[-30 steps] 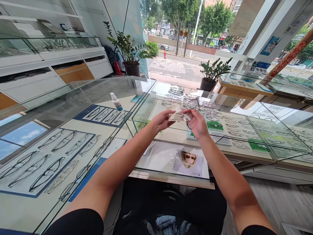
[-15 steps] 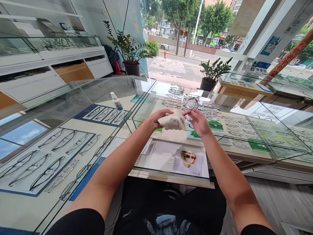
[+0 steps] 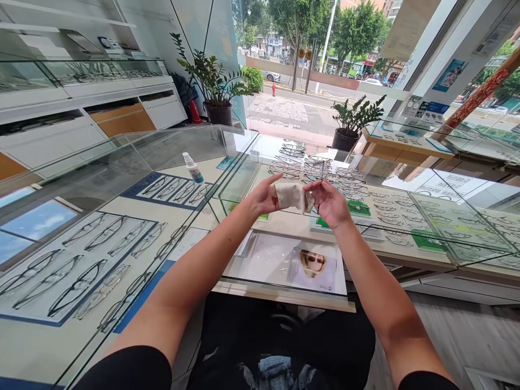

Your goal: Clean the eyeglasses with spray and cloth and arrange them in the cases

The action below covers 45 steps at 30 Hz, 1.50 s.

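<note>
My left hand (image 3: 267,196) is closed on a pale beige cloth (image 3: 289,196), which stretches between my two hands above the glass counter. Between the fingers of my right hand (image 3: 331,201) is a pair of thin-rimmed eyeglasses (image 3: 317,194), with one round lens at the fingertips. The cloth's right end meets the eyeglasses there; whether it covers the other lens I cannot tell. Part of the frame is hidden by my fingers.
A white spray bottle (image 3: 192,168) stands on the left glass counter. Trays of glasses (image 3: 77,265) lie beneath that glass. More frames (image 3: 390,208) fill the case at right. A leaflet (image 3: 314,268) lies close to me. Potted plants (image 3: 345,138) stand by the window.
The cloth has turned and is now stretched flatter, its right end against the eyeglasses. My right hand has rolled, tilting the eyeglasses. My left hand has shifted slightly.
</note>
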Available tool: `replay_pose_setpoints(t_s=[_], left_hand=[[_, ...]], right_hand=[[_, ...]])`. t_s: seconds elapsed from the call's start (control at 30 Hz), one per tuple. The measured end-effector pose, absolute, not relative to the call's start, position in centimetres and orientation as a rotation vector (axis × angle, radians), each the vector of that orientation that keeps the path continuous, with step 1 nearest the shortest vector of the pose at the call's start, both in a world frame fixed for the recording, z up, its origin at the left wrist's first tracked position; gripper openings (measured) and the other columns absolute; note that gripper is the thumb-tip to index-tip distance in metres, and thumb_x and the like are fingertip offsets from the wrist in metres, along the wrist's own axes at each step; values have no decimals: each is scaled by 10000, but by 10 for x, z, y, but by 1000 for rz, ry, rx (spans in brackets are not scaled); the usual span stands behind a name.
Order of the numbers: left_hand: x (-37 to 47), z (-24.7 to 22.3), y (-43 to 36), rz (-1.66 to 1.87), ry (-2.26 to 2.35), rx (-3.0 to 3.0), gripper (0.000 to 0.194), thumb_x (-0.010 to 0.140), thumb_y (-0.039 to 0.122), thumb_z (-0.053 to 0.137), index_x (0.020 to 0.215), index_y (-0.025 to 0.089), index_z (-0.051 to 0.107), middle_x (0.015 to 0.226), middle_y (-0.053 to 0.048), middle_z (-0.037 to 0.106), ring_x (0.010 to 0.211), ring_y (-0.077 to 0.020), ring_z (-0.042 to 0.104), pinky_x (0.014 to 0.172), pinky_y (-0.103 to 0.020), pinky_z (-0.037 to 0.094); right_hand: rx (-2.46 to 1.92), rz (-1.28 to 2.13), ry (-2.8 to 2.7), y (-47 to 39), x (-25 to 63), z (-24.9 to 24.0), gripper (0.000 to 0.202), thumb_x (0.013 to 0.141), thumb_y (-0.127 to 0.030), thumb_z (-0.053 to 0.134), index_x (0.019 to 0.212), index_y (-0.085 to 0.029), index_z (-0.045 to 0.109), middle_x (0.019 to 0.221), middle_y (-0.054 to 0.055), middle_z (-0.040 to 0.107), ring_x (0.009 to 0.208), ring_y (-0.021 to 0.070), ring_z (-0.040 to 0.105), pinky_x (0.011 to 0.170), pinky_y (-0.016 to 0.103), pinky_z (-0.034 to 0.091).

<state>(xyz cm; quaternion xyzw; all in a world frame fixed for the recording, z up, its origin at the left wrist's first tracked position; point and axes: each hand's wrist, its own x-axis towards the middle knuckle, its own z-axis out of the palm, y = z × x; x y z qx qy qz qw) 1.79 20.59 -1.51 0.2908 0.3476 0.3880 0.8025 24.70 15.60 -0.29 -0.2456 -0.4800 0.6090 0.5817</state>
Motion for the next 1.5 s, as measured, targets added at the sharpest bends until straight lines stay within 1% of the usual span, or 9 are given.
replay_pose_setpoints(t_s=[0.1,0.2,0.37,0.47,0.6,0.77,0.93,1.13,1.5], left_hand=[[20,-13,205,880,652,608,434,906,580,833,1028,174,739,894,-144,825,904,-309,828,860,-419,670],[23,-10,203,936,644,682,518,858,545,887,1188,181,721,923,-110,828,890,-269,814,876,-379,643],[31,-11,196,1122,798,1007,1111,740,357,1005,1693,225,450,975,-29,830,874,-195,777,873,-309,557],[35,-14,193,1146,815,1149,1269,714,377,1040,1773,230,356,858,21,789,820,-176,759,868,-298,531],[39,-15,191,1145,822,1106,1185,664,345,1072,1692,198,502,760,53,726,763,-152,738,862,-289,552],[37,-14,193,1169,800,1146,1058,659,340,1044,1606,175,602,749,51,720,640,-116,642,689,-249,495],[32,-16,197,1185,857,1321,726,711,382,1002,1370,180,773,684,32,671,572,-119,534,571,-253,384],[27,-15,201,1233,987,1420,465,717,372,984,1117,186,838,791,-8,703,692,-155,582,640,-272,425],[21,-22,210,1307,1143,1774,370,798,512,852,971,188,812,1021,-83,724,948,-241,646,800,-344,497]], right_hand=[[-567,1333,-1078,160,249,-5,203,903,-468,812,907,-268,846,982,36,870,992,218,791,925,339,651],[-561,1272,-1075,162,250,-4,196,915,-456,804,926,-269,859,999,37,867,997,213,781,938,338,644],[-621,1223,-1172,160,251,-1,247,929,-496,792,925,-255,849,1021,71,852,1015,243,770,937,376,638],[-639,1231,-1243,157,249,0,278,940,-530,782,934,-259,842,1005,74,842,1046,266,772,966,405,634],[-627,1257,-1299,154,248,1,275,926,-539,799,910,-267,836,977,65,828,1090,278,775,1056,422,612],[-655,1231,-1293,155,250,1,268,939,-528,789,907,-268,840,960,62,829,1054,271,763,1020,415,605],[-671,1195,-1269,157,252,1,259,931,-523,802,881,-270,837,931,54,822,1016,265,747,1017,420,595],[-700,1139,-1274,156,252,2,245,940,-505,800,880,-272,842,977,59,825,1057,271,745,1065,429,587],[-686,1120,-1262,159,255,2,233,936,-493,807,882,-277,878,980,53,835,990,243,709,953,389,581]])
